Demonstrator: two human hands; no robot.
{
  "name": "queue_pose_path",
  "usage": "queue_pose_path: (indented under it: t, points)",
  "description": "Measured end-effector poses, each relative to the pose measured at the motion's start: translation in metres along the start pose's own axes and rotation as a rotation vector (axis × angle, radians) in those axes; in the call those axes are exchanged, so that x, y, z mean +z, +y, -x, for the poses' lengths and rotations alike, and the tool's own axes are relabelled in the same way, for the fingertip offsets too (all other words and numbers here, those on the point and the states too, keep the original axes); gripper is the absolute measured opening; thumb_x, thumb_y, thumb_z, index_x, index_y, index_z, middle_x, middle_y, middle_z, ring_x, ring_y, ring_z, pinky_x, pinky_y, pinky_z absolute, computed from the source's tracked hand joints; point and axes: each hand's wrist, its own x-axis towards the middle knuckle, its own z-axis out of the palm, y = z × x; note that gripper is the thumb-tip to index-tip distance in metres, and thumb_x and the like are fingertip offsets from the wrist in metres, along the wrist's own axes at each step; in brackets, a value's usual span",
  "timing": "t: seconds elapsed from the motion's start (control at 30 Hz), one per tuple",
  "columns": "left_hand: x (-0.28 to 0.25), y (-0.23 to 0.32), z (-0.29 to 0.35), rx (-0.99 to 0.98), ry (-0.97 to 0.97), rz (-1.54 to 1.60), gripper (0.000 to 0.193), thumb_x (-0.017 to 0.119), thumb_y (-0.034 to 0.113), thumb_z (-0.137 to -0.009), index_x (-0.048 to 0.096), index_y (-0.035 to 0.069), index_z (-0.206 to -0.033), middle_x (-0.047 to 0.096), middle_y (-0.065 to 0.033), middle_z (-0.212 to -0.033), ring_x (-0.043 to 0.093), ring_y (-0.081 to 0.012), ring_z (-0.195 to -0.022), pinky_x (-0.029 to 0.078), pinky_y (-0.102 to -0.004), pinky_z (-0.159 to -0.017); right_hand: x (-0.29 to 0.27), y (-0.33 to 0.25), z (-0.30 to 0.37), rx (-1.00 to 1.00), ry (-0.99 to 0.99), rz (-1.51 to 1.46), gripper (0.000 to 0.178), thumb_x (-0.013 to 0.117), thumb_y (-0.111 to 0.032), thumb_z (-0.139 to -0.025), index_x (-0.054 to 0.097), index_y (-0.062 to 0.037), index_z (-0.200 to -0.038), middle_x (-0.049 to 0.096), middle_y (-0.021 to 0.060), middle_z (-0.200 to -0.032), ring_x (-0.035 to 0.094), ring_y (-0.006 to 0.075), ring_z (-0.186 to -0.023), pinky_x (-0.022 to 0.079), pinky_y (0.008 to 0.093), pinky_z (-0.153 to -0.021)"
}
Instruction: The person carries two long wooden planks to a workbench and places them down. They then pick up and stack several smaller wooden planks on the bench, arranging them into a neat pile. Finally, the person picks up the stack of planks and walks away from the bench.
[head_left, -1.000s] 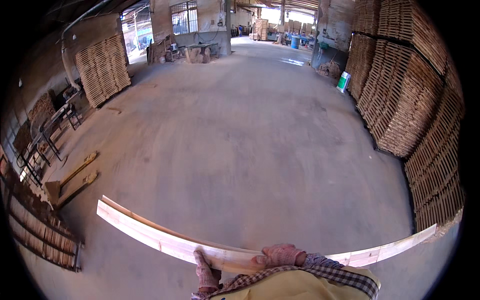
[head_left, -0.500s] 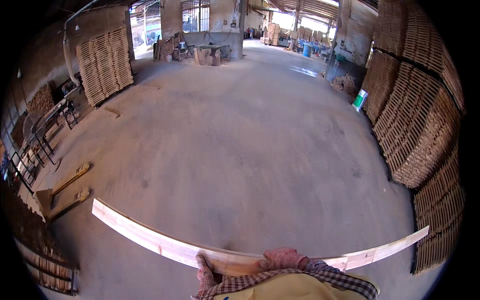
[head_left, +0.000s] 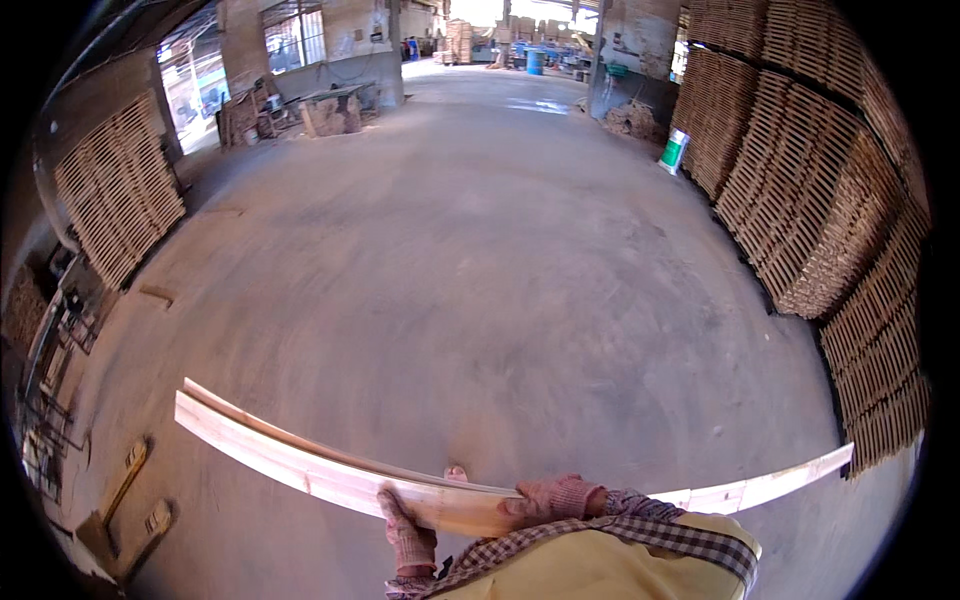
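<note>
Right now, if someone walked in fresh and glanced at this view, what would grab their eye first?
First, the long pale wooden plank stretched across the bottom of the view, gripped near its middle by the gloved left hand and right hand. Next, the tall stacks of wooden pallets lining the right side, with another pallet stack leaning at the left. Between them spreads a wide concrete floor running toward the bright open end of the shed.
</note>
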Motion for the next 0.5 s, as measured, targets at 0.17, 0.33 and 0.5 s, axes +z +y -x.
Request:
queue_pose_path:
  t: [0.17,0.33,0.5]
  points:
    - [0.082,0.083,-0.112,-0.007,0.081,0.016,0.100,0.066,0.073,-0.081,0.040,0.001,-0.145,0.049,-0.0129,-0.142,0.051,-0.0290,-0.126,0.042,-0.0457,-0.109,-0.114,-0.047,-0.102,-0.091,0.110,0.097,0.090,0.037,-0.079,-0.089,0.055,-0.0004,-0.130,0.065,0.0256,-0.118,0.060,0.0411,-0.117,0.044,0.0475,-0.100]
    - [0.132,0.141,-0.182,-0.084,0.031,0.089,0.093,0.063,0.069,-0.087,0.039,0.001,-0.146,0.048,-0.0138,-0.142,0.049,-0.0292,-0.127,0.040,-0.0454,-0.111,-0.209,-0.081,-0.195,-0.160,0.038,0.161,0.088,0.038,-0.077,-0.090,0.052,-0.0014,-0.133,0.065,0.0262,-0.118,0.060,0.0422,-0.114,0.045,0.0472,-0.099]
    - [0.193,0.194,-0.289,-0.067,0.069,0.139,0.094,0.059,0.072,-0.087,0.041,0.001,-0.144,0.050,-0.0143,-0.142,0.053,-0.0293,-0.123,0.044,-0.0460,-0.107,-0.312,-0.131,-0.293,-0.160,0.030,0.214,0.084,0.038,-0.078,-0.089,0.058,-0.0032,-0.122,0.067,0.0246,-0.111,0.063,0.0418,-0.107,0.048,0.0492,-0.094]
